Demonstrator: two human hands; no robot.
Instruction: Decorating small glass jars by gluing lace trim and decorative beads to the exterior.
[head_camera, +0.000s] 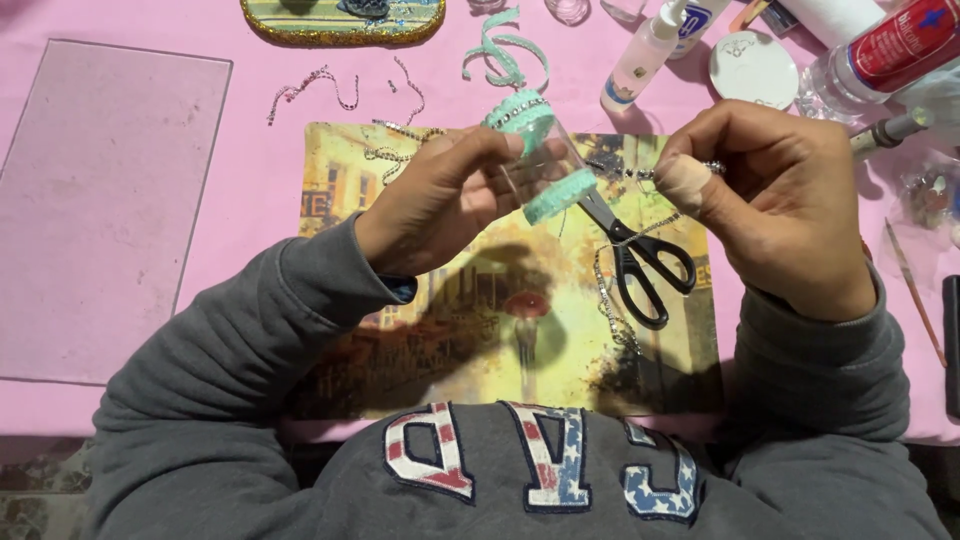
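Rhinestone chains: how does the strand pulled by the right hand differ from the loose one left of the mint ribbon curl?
The held rhinestone chain is stretched taut between the right hand and the clear glass in the left hand; the loose chain lies slack and wavy on the pink tablecloth. The held one looks silvery, the loose one pinkish. Both are thin beaded strands.

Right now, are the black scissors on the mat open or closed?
Open: the scissors lie flat on the picture mat, their two handle loops apart. The blades are partly hidden.
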